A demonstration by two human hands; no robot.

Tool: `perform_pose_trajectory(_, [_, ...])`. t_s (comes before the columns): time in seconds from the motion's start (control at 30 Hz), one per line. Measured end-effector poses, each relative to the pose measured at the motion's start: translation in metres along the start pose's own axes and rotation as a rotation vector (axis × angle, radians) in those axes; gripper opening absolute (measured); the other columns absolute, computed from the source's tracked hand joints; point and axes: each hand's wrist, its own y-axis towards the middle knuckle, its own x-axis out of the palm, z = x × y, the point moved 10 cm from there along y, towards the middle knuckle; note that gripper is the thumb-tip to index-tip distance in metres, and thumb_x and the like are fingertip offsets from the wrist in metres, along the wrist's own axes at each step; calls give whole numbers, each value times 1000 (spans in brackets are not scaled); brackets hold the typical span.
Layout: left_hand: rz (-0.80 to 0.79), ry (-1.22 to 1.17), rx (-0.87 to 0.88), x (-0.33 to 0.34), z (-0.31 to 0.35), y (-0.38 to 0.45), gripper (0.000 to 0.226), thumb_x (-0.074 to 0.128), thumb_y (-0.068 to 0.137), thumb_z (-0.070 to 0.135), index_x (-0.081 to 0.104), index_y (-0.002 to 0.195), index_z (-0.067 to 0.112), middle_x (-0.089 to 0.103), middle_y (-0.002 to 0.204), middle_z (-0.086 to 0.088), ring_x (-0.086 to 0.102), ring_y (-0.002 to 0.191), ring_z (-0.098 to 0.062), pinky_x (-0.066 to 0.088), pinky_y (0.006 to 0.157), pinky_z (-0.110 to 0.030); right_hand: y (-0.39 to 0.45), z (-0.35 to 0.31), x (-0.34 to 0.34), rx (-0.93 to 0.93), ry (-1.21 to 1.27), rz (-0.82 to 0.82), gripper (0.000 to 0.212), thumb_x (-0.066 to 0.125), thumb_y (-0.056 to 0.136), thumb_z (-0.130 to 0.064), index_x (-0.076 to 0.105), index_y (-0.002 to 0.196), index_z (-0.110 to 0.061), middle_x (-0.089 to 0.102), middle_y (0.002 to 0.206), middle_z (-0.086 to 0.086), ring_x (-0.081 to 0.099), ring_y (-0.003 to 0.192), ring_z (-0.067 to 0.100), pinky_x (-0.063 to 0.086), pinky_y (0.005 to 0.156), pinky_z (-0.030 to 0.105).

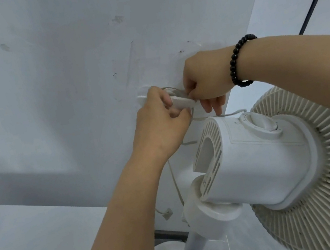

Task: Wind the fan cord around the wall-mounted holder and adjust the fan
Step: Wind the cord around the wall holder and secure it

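Fan stands nearest, grille at right, its pole below. Beyond it, left hand curls round the white wall-mounted holder, while right hand (beaded bracelet on the wrist) pinches the cord looped there against the wall.

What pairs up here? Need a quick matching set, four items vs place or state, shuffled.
Items:
1. left hand
2. right hand
3. fan head
4. plug

Places or states:
A. dangles low beside the wall
B. wears a black bead bracelet at the wrist
C. lower right, grille facing away from the wall
D. curled on the white wall holder

Pairs: 1-D, 2-B, 3-C, 4-A
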Motion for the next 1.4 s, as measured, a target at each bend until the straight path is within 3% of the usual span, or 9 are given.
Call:
perform_pose_trajectory(0.2, [-11, 34, -139, -11, -22, 9, 39, 83, 71, 27, 49, 52, 19, 44, 36, 15, 39, 35, -2, 41, 52, -24, -2, -7, 10, -54, 79, -86, 27, 40, 93, -7, 58, 73, -2, 77, 77, 7, 67, 50, 11, 58, 64, 25])
perform_pose_trajectory(0.33, [-9, 20, -213, -11, -33, 8, 23, 85, 67, 40, 72, 73, 21, 73, 76, 6, 65, 73, -5, 46, 63, -21, -3, -9, 10, -57, 54, -98, 23, 46, 92, -10, 64, 82, 1, 76, 74, 5, 68, 52, 12, 59, 62, 25])
perform_pose_trajectory(0.47, [-99, 57, -234, 4, -30, 4, 45, 81, 72, 43, 71, 111, 22, 74, 99, 9, 65, 97, -4, 46, 73, -16, 0, -10, 15, -48, 52, -112, 22, 48, 93, -13, 63, 86, 2, 74, 69, 6, 70, 55, 15, 60, 64, 28])
perform_pose_trajectory(0.57, [-113, 16, -232, 8, -28, 2, 24, 80, 75, 36, 72, 92, 21, 76, 80, 6, 68, 81, -1, 44, 62, -16, 2, -9, 16, -37, -10, -112, 34, 47, 97, -22, 67, 87, 2, 74, 63, 3, 65, 45, 9, 58, 65, 25])
perform_pose_trajectory(0.7, [-105, -26, -245, 3, -27, 2, 24, 83, 72, 34, 70, 80, 15, 75, 68, 7, 65, 65, 1, 42, 59, -16, 4, -8, 12, -40, -78, -70, 50, 42, 100, -39, 71, 79, -3, 71, 54, -2, 64, 50, 13, 53, 66, 22])
perform_pose_trajectory(0.93, [-24, -70, -302, -15, -37, 3, 18, 84, 68, 24, 74, 66, 9, 74, 66, 0, 54, 60, -4, 41, 48, -11, 6, -6, 10, -88, -50, -41, 39, 44, 99, -39, 66, 90, -8, 74, 65, 0, 65, 51, 14, 56, 66, 25])
perform_pose_trajectory(1.07, [37, -100, -348, -26, -44, 4, 19, 81, 67, 21, 70, 65, 7, 70, 57, 2, 51, 56, -5, 37, 41, -11, 7, -6, 10, -95, -19, -49, 37, 44, 100, -36, 65, 87, -8, 71, 62, 0, 62, 44, 9, 56, 63, 25])
perform_pose_trajectory(1.2, [9, -122, -414, -33, -52, 5, 22, 84, 67, 21, 63, 66, 15, 51, 40, 7, 40, 30, -1, 30, 40, -17, 8, -9, 10, -99, -2, -59, 37, 45, 99, -35, 66, 85, -9, 70, 59, -3, 62, 45, 10, 57, 65, 26])
perform_pose_trajectory(1.4, [-138, -210, -472, -30, -68, 1, 16, 81, 73, 27, 75, 82, 14, 48, 48, 8, 31, 46, -10, 25, 43, -20, 8, -7, 8, -93, -11, -50, 37, 44, 99, -35, 66, 86, -8, 70, 60, -2, 63, 46, 11, 58, 65, 27])
